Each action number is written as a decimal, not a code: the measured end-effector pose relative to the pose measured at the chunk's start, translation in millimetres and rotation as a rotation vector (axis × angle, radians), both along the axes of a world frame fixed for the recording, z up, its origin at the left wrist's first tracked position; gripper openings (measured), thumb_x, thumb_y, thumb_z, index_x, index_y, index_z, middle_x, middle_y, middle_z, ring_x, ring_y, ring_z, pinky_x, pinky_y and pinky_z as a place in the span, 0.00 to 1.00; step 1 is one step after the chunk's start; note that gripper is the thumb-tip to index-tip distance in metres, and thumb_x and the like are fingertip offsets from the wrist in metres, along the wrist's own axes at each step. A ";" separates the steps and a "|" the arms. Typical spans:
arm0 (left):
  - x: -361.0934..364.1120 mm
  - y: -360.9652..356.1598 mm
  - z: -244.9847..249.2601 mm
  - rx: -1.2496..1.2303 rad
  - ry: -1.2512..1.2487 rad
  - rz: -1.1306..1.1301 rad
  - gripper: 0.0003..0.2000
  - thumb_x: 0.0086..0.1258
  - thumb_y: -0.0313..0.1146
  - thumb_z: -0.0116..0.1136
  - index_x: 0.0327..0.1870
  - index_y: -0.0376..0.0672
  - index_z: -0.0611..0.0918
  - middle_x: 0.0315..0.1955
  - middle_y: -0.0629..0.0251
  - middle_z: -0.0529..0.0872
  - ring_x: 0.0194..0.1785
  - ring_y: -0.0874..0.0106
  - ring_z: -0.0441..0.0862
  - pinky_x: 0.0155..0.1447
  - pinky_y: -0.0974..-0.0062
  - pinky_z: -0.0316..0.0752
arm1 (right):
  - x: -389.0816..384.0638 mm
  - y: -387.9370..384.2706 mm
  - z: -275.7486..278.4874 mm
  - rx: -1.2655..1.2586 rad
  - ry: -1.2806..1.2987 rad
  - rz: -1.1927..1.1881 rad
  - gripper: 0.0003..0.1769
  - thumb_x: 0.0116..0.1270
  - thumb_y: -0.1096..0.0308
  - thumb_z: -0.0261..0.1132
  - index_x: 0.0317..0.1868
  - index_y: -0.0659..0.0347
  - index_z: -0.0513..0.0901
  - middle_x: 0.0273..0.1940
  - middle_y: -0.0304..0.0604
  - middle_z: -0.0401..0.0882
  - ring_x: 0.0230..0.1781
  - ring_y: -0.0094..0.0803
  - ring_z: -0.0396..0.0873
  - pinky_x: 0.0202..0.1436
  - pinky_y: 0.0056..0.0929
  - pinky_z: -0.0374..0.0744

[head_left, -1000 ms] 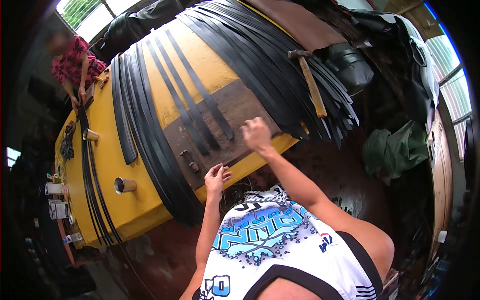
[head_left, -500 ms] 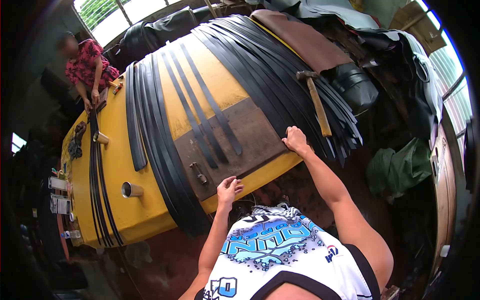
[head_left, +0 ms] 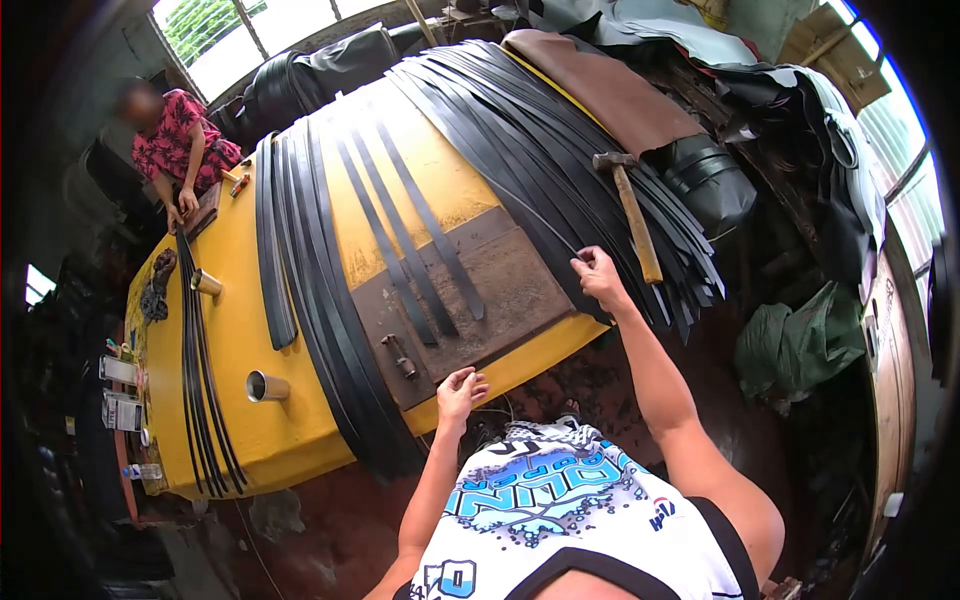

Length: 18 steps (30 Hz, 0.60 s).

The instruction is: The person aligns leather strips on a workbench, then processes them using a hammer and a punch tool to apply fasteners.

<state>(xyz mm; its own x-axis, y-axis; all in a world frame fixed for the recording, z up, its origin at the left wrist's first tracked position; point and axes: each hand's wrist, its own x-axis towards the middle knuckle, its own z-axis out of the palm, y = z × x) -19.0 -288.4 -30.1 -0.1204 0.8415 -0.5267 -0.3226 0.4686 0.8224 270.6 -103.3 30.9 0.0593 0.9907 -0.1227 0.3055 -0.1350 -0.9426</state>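
Observation:
My right hand [head_left: 600, 279] pinches the near end of a black leather-like strip [head_left: 535, 217], slightly raised beside the right-hand pile of black strips [head_left: 510, 125]. My left hand [head_left: 461, 393] is by the table's front edge, fingers loosely bent and apart, with nothing visible in them. Between my hands lies a dark brown board [head_left: 520, 285]. Three separate black strips [head_left: 437, 235] reach onto it from the far side. A small metal punch-like tool [head_left: 399, 356] rests on the board's left part, close to my left hand.
A hammer [head_left: 630, 215] lies across the right pile. More black strips [head_left: 310, 220] cover the left part of the yellow table [head_left: 300, 400], near two metal cups [head_left: 266, 386] [head_left: 206, 282]. At the far left, a person [head_left: 180, 150] handles thin strips. A green sack [head_left: 800, 340] sits at right.
My right hand has moved slightly up from the board's right corner, and a strip end now shows raised in its fingers. My left hand stays near the table edge.

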 end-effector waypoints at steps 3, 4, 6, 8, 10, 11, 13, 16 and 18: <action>2.7 3.7 1.4 0.015 -0.012 -0.002 0.13 0.74 0.29 0.52 0.55 0.34 0.74 0.45 0.53 0.83 0.41 0.65 0.86 0.45 0.72 0.84 | 5.2 -26.1 8.0 -0.283 0.599 -0.016 0.09 0.74 0.64 0.55 0.41 0.62 0.73 0.26 0.40 0.76 0.18 0.23 0.71 0.22 0.23 0.72; 4.2 5.0 2.1 0.017 -0.013 0.002 0.13 0.74 0.29 0.52 0.55 0.34 0.74 0.45 0.53 0.83 0.41 0.65 0.86 0.45 0.72 0.84 | 6.4 -35.9 7.9 -0.333 0.745 -0.009 0.09 0.75 0.65 0.53 0.39 0.62 0.73 0.26 0.40 0.77 0.18 0.22 0.71 0.21 0.22 0.71; 6.9 7.1 3.2 0.026 -0.009 -0.022 0.14 0.74 0.30 0.52 0.56 0.33 0.74 0.45 0.53 0.83 0.41 0.66 0.86 0.45 0.72 0.84 | 9.0 -55.7 7.7 -0.430 0.754 0.025 0.09 0.75 0.64 0.53 0.37 0.60 0.72 0.26 0.41 0.77 0.18 0.22 0.71 0.21 0.22 0.72; 10.2 9.8 6.7 0.019 -0.013 -0.033 0.14 0.74 0.30 0.52 0.56 0.33 0.74 0.45 0.53 0.83 0.41 0.66 0.86 0.45 0.72 0.84 | 10.9 -71.5 -1.0 -0.446 0.764 0.039 0.08 0.75 0.65 0.52 0.38 0.59 0.72 0.26 0.42 0.79 0.18 0.22 0.73 0.22 0.22 0.73; 14.2 13.3 10.6 0.009 -0.014 -0.050 0.14 0.74 0.30 0.52 0.56 0.33 0.74 0.45 0.53 0.83 0.41 0.66 0.86 0.45 0.72 0.83 | 10.0 -85.2 1.1 -0.453 0.707 0.032 0.07 0.75 0.66 0.52 0.39 0.60 0.72 0.27 0.43 0.79 0.18 0.22 0.73 0.22 0.23 0.73; 16.6 15.7 12.4 0.015 -0.011 -0.059 0.13 0.74 0.29 0.52 0.55 0.32 0.74 0.44 0.54 0.84 0.40 0.66 0.86 0.44 0.73 0.83 | 10.6 -89.2 -1.2 -0.452 0.712 0.028 0.07 0.75 0.66 0.52 0.39 0.60 0.72 0.27 0.43 0.79 0.18 0.22 0.73 0.22 0.23 0.73; 20.3 20.4 15.3 0.018 -0.006 -0.074 0.13 0.73 0.28 0.51 0.54 0.31 0.75 0.44 0.54 0.84 0.39 0.66 0.86 0.43 0.74 0.83 | 11.8 -96.1 -2.9 -0.476 0.738 0.038 0.07 0.75 0.67 0.52 0.41 0.60 0.72 0.28 0.43 0.79 0.19 0.22 0.73 0.23 0.22 0.74; 26.4 28.1 18.2 0.045 0.010 -0.116 0.13 0.73 0.28 0.51 0.55 0.31 0.74 0.44 0.53 0.84 0.39 0.67 0.86 0.43 0.75 0.83 | 8.2 -105.2 3.3 -0.486 0.730 0.025 0.06 0.75 0.67 0.51 0.44 0.59 0.72 0.28 0.42 0.78 0.18 0.21 0.72 0.23 0.21 0.72; 30.7 34.3 21.1 0.094 0.060 -0.177 0.15 0.73 0.30 0.52 0.56 0.32 0.74 0.45 0.54 0.84 0.40 0.67 0.86 0.44 0.74 0.82 | 8.6 -108.9 3.5 -0.482 0.738 0.039 0.07 0.75 0.68 0.51 0.46 0.60 0.72 0.29 0.43 0.79 0.19 0.21 0.73 0.24 0.22 0.74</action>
<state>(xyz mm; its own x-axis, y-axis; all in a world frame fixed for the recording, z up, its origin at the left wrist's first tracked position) 11.7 -254.1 -9.0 0.0049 0.8972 -0.4416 -0.1916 0.4343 0.8802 279.2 -212.2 34.3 -0.2328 0.8207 -0.5218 -0.3458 -0.5714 -0.7443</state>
